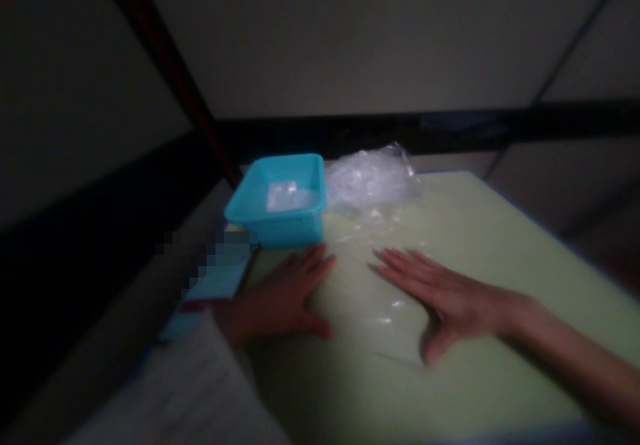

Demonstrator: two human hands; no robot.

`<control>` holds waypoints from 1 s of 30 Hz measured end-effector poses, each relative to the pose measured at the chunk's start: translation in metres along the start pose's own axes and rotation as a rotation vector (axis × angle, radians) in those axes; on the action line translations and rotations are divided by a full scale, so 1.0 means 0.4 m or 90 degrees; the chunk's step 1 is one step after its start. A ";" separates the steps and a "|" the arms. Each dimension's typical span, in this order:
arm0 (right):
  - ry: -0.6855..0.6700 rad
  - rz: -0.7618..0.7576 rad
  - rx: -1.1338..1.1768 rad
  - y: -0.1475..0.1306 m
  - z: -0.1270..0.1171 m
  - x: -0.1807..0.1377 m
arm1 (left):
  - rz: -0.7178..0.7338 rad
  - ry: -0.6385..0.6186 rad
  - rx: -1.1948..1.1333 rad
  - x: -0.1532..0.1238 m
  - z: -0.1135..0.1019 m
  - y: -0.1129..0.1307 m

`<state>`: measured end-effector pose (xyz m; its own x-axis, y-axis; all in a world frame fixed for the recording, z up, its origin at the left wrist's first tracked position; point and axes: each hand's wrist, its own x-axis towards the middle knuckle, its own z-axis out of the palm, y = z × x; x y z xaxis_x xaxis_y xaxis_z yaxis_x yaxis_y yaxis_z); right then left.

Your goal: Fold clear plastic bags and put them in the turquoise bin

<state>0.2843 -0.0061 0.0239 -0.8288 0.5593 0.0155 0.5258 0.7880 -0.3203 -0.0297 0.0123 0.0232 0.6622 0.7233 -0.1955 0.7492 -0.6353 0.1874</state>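
A clear plastic bag (pixel 375 305) lies flat on the yellow-green tabletop (pixel 500 231), its outline hard to make out. My left hand (pixel 295 291) rests at the bag's left side, fingers stretched out and thumb apart. On the other side, my right hand (pixel 435 291) lies with fingers extended and thumb spread, at the bag's right edge. Neither hand grips anything. Just beyond my left hand stands a turquoise plastic basket (pixel 275 228), with some clear plastic packets (pixel 290 196) inside. Beside it is a crumpled heap of clear plastic bags (pixel 373 178).
A light-blue flat object (pixel 215 278), partly blurred out, lies at the table's left edge near my left wrist. Behind the table rises a pale wall (pixel 375 45) with a dark horizontal band (pixel 475 125). The scene is dim.
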 end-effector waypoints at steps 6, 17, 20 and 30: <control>0.014 -0.073 0.020 -0.012 -0.031 0.003 | 0.096 0.069 -0.083 0.013 -0.008 0.042; 0.106 -0.099 -0.021 0.000 -0.024 0.013 | 0.241 0.121 -0.091 0.048 0.028 0.153; 0.100 -0.090 -0.031 -0.003 -0.020 0.017 | 0.238 0.145 -0.091 0.054 0.042 0.169; 0.044 -0.017 -0.066 0.017 0.023 0.013 | 0.196 0.157 -0.048 0.056 0.057 0.179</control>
<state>0.2818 0.0000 0.0130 -0.8296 0.5512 0.0896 0.5235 0.8235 -0.2186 0.0389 -0.0230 0.0104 0.8264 0.5509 0.1165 0.5065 -0.8177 0.2737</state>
